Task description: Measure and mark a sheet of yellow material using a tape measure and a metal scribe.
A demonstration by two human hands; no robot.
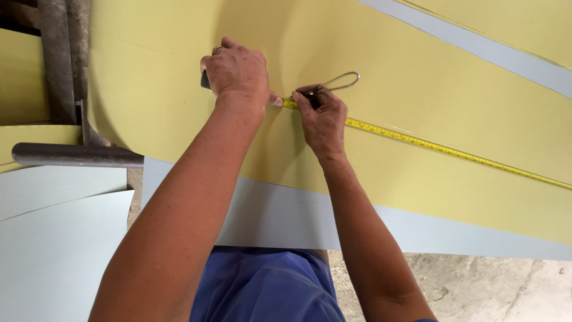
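My left hand point(237, 73) is closed around a dark tape measure case point(205, 80) and presses it on a large pale yellow sheet point(417, 71). The yellow tape point(453, 151) runs out from it to the right across the sheet. My right hand point(322, 119) grips a thin metal scribing tool with a wire loop handle point(342, 81), its tip down on the tape close to my left hand.
A grey strip point(286, 220) edges the sheet nearest me, and another grey band point(494, 53) crosses the top right. Pale grey sheets point(53, 238) lie at the left under a dark metal bar point(71, 155). Concrete floor point(476, 289) shows at the bottom right.
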